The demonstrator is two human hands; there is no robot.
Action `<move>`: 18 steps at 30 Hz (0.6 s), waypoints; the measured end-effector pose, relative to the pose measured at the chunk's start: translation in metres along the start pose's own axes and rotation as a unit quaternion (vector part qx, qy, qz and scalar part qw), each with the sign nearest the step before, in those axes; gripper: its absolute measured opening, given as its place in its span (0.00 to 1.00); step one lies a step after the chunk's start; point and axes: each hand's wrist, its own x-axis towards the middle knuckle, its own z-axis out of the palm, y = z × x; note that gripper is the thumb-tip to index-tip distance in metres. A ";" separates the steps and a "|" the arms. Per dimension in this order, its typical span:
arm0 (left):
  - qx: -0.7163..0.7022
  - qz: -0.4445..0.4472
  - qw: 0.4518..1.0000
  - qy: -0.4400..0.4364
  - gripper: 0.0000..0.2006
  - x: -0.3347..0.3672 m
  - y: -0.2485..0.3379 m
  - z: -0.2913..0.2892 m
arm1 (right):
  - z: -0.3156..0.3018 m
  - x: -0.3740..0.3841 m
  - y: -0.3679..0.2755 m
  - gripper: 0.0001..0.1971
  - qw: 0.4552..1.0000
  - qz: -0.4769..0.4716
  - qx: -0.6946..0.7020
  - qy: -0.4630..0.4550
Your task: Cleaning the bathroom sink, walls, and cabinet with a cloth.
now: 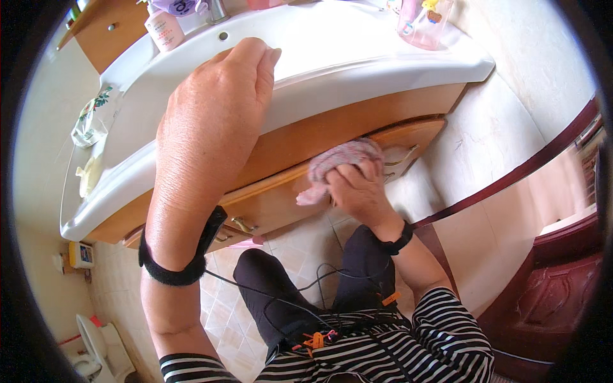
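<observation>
My right hand (363, 191) presses a bunched pink-and-grey cloth (345, 156) against the front of the wooden vanity cabinet (274, 198), close to a curved metal handle (408, 155). Its fingers curl over the cloth, and a loose end hangs to the left. Raised in front of the white sink (357, 73) is my left hand (217, 105), back toward me. Its fingers are curled with the thumb alongside; whatever lies inside them, if anything, is hidden. I cannot tell whether it touches the sink rim.
A pump bottle (164, 29) and a faucet (217, 11) stand at the sink's back left, a clear pink cup (424, 25) at its right. A crumpled plastic packet (89, 131) lies on the left rim. A dark cable (268, 297) crosses my legs. A toilet (102, 348) stands lower left.
</observation>
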 end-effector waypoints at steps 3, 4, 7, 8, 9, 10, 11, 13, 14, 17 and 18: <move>-0.012 0.005 1.000 0.001 0.14 -0.001 0.003 -0.002 | 0.011 -0.035 0.056 0.10 0.996 0.020 0.027 0.083; -0.008 0.012 1.000 0.008 0.14 -0.001 0.003 -0.004 | 0.011 -0.046 0.069 0.11 0.993 0.087 0.000 0.083; -0.004 0.022 1.000 0.017 0.14 -0.003 0.002 -0.004 | -0.008 -0.049 0.105 0.13 0.960 0.209 -0.124 0.136; 0.001 0.028 0.999 0.020 0.14 -0.003 0.002 -0.003 | -0.009 -0.054 0.122 0.13 0.960 0.209 -0.126 0.134; -0.002 0.028 0.999 0.019 0.14 -0.003 0.002 -0.002 | -0.007 -0.062 0.139 0.14 0.943 0.261 -0.109 0.178; 0.005 0.034 0.999 0.024 0.14 -0.003 0.002 -0.002 | -0.006 -0.065 0.144 0.15 0.920 0.311 -0.090 0.222; 0.012 0.039 0.999 0.030 0.14 -0.002 0.002 -0.002 | -0.003 -0.071 0.145 0.15 0.920 0.311 -0.091 0.221; 0.012 0.041 0.999 0.030 0.14 -0.001 0.001 -0.001 | -0.004 -0.083 0.140 0.11 0.905 0.378 -0.002 0.193; 0.015 0.042 0.999 0.029 0.14 -0.002 0.001 -0.001 | -0.005 -0.083 0.130 0.11 0.905 0.379 -0.001 0.192; 0.024 0.028 0.999 0.020 0.14 -0.003 0.000 -0.001 | -0.005 -0.058 0.073 0.04 0.949 0.271 0.057 0.153; 0.025 0.028 0.999 0.020 0.14 -0.003 0.001 -0.005 | -0.004 -0.051 0.060 0.04 0.949 0.272 0.058 0.152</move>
